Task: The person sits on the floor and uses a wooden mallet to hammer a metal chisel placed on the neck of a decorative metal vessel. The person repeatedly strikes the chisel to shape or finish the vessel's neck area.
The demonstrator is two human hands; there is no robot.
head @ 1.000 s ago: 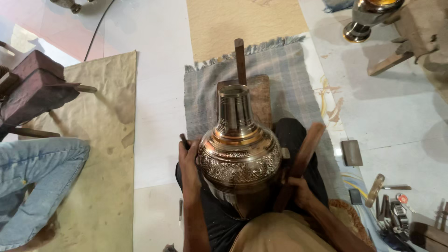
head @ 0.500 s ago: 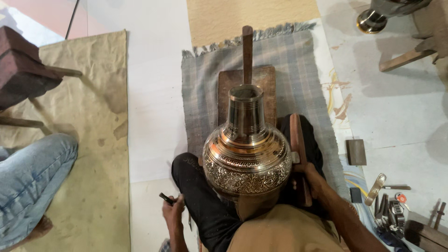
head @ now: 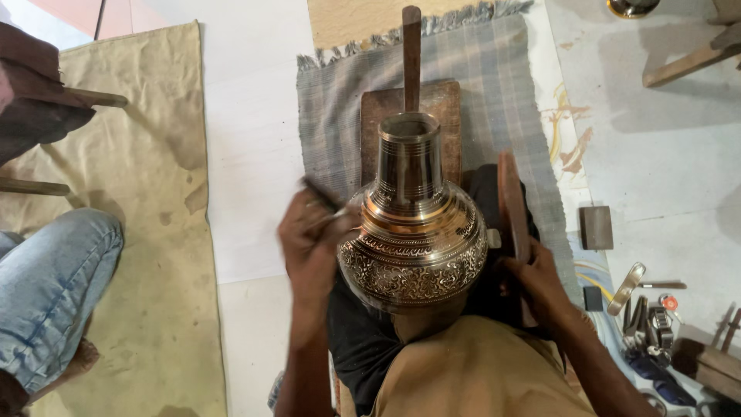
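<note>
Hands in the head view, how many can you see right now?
2. The left hand holds a thin dark tool against the engraved metal vessel's shoulder; the right hand grips a wooden mallet beside it. The nearby person's hands are out of view.

The floor [head: 255, 193] is pale, smooth and whitish, stained here and there with yellow and brown marks on its right side. A grey checked mat [head: 340, 131] with a fringed far edge lies on it at the middle, and a tan mat [head: 347, 19] lies just beyond that fringe. A brown wooden board [head: 444, 116] rests on the grey mat. A large beige cloth [head: 147, 154] covers the floor's left side. On the right, a small dark block [head: 597, 228] lies on bare floor, with a heap of metal hand tools [head: 652, 324] nearer the right corner. A wooden plank [head: 691, 63] lies at the far right.
</note>
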